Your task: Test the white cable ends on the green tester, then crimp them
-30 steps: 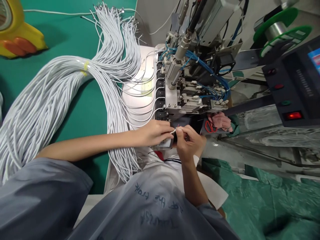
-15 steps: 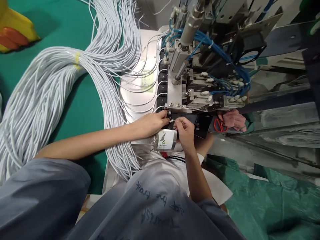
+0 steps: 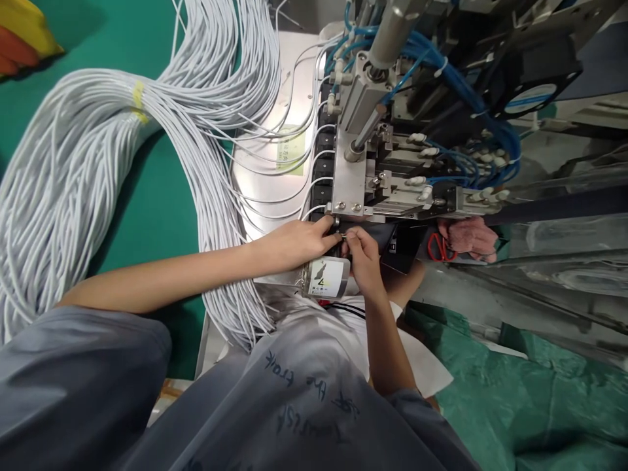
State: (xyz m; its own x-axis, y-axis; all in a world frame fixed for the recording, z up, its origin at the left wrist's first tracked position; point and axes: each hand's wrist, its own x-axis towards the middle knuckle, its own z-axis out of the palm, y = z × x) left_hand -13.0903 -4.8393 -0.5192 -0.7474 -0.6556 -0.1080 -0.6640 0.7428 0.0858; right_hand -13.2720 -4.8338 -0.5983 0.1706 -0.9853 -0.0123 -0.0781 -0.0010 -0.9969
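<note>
My left hand [image 3: 308, 242] is closed in a pinch at the front end of the machine [image 3: 349, 176], just below its lowest cable slot. My right hand [image 3: 364, 258] faces it, thumb and fingertips pressed together. Between the fingertips shows the thin end of a white cable [image 3: 344, 236]; most of it is hidden by the fingers. Several other white cables [image 3: 287, 199] curve into black clamps [image 3: 321, 195] along the machine's left side. Right below both hands is a plate with a white label [image 3: 326, 278].
A thick bundle of white cables [image 3: 93, 137], tied with yellow tape [image 3: 139, 101], lies on the green table [image 3: 161, 176]. Blue air hoses [image 3: 471, 98] run over the machine. A pink cloth [image 3: 471, 239] and red-handled scissors [image 3: 438, 248] lie to the right. Green sheeting [image 3: 549, 386] covers the lower right.
My view has shifted a little, so the machine looks nearer. The hands remain at the same spot, and their fingertips are slightly closer together around the cable end.
</note>
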